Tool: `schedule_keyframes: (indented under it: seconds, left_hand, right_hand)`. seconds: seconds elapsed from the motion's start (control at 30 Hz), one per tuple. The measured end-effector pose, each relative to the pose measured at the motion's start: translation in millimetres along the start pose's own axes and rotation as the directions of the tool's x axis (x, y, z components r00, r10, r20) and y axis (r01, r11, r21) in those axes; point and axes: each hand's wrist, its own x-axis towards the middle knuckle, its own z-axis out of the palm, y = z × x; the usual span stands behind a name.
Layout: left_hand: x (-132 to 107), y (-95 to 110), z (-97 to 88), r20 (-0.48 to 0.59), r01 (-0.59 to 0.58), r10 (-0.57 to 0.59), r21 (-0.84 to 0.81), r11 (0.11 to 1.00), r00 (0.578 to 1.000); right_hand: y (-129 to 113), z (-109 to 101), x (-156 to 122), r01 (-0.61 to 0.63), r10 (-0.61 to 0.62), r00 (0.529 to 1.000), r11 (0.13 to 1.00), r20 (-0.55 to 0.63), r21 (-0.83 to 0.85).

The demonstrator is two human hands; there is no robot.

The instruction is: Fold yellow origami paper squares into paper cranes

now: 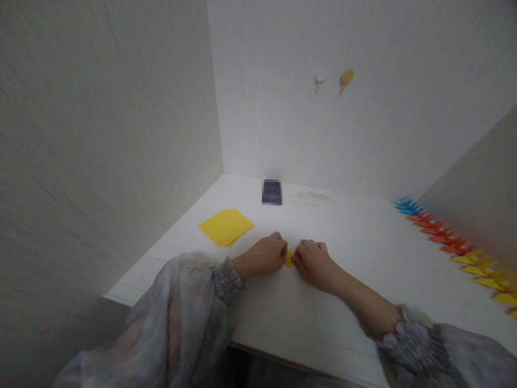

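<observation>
Between my two hands is a small piece of folded yellow paper (289, 259), low over the white table. My left hand (266, 254) pinches its left side with curled fingers. From the right, my right hand (314, 261) grips the other side, fingers bent and pressed together. Most of the paper is hidden by the fingers, so its folded shape cannot be made out. Beyond my left hand lies a small stack of square yellow paper sheets (225, 226), slightly fanned out.
A dark, blurred-out object (272, 192) stands by the back wall. Along the table's right side runs a row of folded paper figures (444, 237) in blue, orange, red and yellow. A white hook (320, 77) and a yellow hook (346, 77) are on the back wall.
</observation>
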Motion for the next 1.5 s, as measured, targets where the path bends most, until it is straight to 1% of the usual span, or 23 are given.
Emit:
schedule_keyframes:
  seconds: [0.1,0.17,0.27,0.37,0.5,0.57,0.67,0.7,0.77,0.87,0.97,1.17,1.5]
  left_hand:
    - [0,-2,1.4,-0.034,0.027,-0.031,-0.104,0.994,0.999]
    - [-1,-2,2.0,-0.056,0.048,-0.058,-0.161,0.986,0.997]
    - [-1,-2,1.9,-0.07,0.065,-0.08,-0.191,0.98,0.994]
    - [-1,-1,0.4,-0.047,0.095,-0.106,-0.193,0.977,0.993]
    - [0,-1,-2.5,-0.015,0.105,-0.11,-0.189,0.976,0.994]
    - [1,-2,-3.2,0.021,0.121,-0.119,-0.222,0.968,0.993]
    - [1,-4,-2.6,0.085,0.144,-0.123,-0.317,0.937,0.989]
    - [2,-5,-2.1,0.092,0.146,-0.122,-0.336,0.93,0.988]
    - [3,-4,-1.4,0.061,0.151,-0.138,-0.324,0.934,0.988]
    - [5,-2,-1.3,0.017,0.167,-0.168,-0.244,0.955,0.986]
    - [8,-1,-1.3,0.048,0.171,-0.165,-0.225,0.959,0.985]
    - [8,-7,-0.8,0.052,0.136,-0.126,-0.257,0.957,0.991]
    - [3,-5,-7.1,0.096,0.158,-0.137,-0.252,0.955,0.986]
  right_hand:
    - [1,1,1,-0.029,0.03,0.999,0.998,-0.014,0.063]
    - [3,3,2,-0.078,0.08,0.997,0.989,-0.01,0.122]
    - [7,3,5,-0.16,0.16,0.987,0.966,0.02,0.205]
    - [9,2,8,-0.196,0.19,0.98,0.942,0.05,0.271]
    - [10,-1,8,-0.213,0.202,0.977,0.918,0.068,0.336]
    - [11,-1,7,-0.204,0.195,0.979,0.913,0.061,0.354]
    - [12,0,6,-0.177,0.174,0.984,0.914,0.041,0.366]
    - [12,0,6,-0.173,0.171,0.984,0.914,0.039,0.368]
    - [9,-1,6,-0.181,0.178,0.983,0.911,0.043,0.37]
    - [4,-5,7,-0.206,0.2,0.978,0.909,0.056,0.361]
    - [1,-7,7,-0.214,0.205,0.977,0.91,0.064,0.355]
    - [5,-4,6,-0.19,0.181,0.982,0.906,0.06,0.377]
    - [14,0,4,-0.168,0.157,0.986,0.896,0.061,0.41]
